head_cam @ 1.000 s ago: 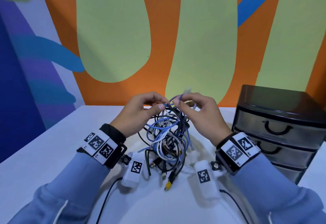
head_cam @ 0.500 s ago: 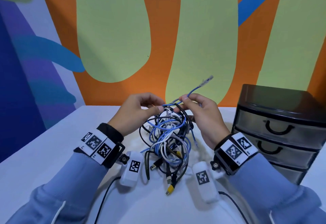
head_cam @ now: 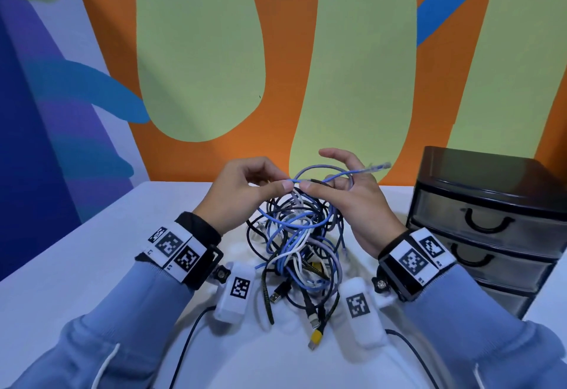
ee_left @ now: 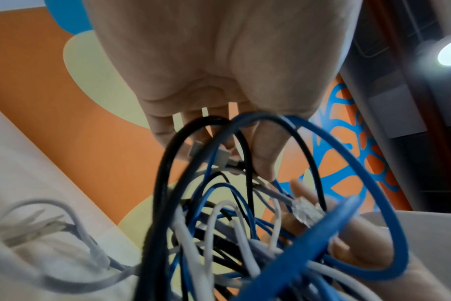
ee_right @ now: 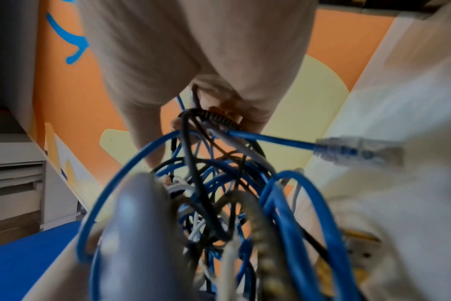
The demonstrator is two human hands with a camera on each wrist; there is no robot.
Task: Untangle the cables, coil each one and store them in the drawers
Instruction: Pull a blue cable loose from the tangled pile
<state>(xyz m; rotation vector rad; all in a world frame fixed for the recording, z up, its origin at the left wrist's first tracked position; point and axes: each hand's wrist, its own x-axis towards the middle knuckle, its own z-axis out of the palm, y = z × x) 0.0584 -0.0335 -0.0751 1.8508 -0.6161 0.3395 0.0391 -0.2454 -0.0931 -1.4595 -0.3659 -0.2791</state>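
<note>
The left hand pinches the blue cable between thumb and forefinger; its other fingers are curled behind. Just beside that pinch, at 3 o'clock, the right hand presses its thumb tip on the same strand, while its long fingers stand spread and nearly straight, with the blue loop passing round them. Whether the right forefinger closes under the thumb I cannot tell.

From the two thumbs the freed end of the cable runs toward 2 o'clock, its long axis nearly level, ending in a clear plug past the right hand's knuckles. The right hand is the nearer to that plug, so drawing the end out looks like its job, with the left holding the strand.

Below the hands, at 6 o'clock, hangs the tangle, touching the table. It holds blue, white, grey, black and braided cables; an exact count cannot be made. At 3 o'clock, well apart, stands one drawer unit with three drawers, all closed.
</note>
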